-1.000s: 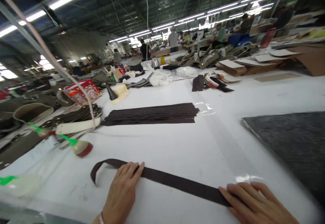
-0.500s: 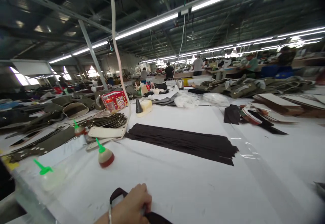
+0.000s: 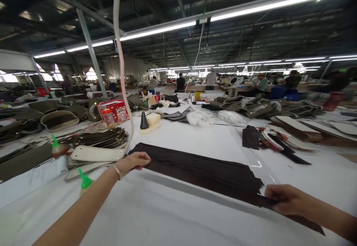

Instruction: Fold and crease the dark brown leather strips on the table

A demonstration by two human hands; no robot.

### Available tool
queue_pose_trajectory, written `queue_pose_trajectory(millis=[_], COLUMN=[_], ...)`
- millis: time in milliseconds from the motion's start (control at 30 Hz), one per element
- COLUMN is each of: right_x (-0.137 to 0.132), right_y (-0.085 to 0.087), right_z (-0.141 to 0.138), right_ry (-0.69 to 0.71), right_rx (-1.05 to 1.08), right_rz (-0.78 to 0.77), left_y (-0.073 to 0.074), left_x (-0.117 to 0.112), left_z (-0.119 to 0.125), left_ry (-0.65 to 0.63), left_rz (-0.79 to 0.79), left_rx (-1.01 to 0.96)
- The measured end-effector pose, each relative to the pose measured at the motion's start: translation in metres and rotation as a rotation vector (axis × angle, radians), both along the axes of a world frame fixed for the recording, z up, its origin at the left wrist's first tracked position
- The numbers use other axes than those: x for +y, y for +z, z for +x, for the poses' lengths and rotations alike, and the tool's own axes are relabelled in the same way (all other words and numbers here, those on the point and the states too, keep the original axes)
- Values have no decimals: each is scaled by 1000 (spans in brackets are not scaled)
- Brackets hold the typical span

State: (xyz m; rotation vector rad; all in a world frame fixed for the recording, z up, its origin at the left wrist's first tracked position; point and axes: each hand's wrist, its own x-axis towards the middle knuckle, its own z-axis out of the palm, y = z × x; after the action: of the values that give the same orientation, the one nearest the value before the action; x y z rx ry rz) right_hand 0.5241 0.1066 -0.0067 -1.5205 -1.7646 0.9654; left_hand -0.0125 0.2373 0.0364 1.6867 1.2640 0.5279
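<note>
My left hand (image 3: 134, 161) pinches one end of a long dark-brown fabric strip (image 3: 200, 171), my right hand (image 3: 281, 198) grips the other, over the white tabletop (image 3: 178, 216); I keep it taut and edge-aligned with the stack beneath.

No text is reading clearly anywhere. The red patterned box (image 3: 117, 110) is showing printed decoration, but any lettering is blurring out. The small bottle (image 3: 108, 116) label is staying illegible too.
</note>
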Motion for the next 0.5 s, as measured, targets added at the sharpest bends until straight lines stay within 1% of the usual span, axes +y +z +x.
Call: queue_pose_trajectory(millis=[67, 133, 200, 233, 300, 400, 467, 500], right_x=[23, 44, 60, 66, 74, 73, 65, 60], right_y=[10, 16, 17, 16, 13, 13, 17, 19], right_z=[-9, -20, -30, -34, -41, -48, -55, -60], right_ry=[82, 113, 80, 62, 27, -26, -61, -66], right_rx=[-185, -334, -424, -472, -568, -700, -775, -805], right_rz=[12, 6, 24, 37, 75, 180, 274, 320], left_y=[-4, -9, -16, -20, -26, -34, -37, -38], left_x=[32, 57, 72, 76, 76, 63, 50, 42], left_z=[0, 4, 9, 12, 17, 28, 41, 51], left_ry=[68, 135, 207, 246, 329, 428, 421, 379], left_rz=[74, 150, 235, 279, 372, 549, 691, 762], left_rx=[110, 238, 369, 434, 553, 673, 700, 702])
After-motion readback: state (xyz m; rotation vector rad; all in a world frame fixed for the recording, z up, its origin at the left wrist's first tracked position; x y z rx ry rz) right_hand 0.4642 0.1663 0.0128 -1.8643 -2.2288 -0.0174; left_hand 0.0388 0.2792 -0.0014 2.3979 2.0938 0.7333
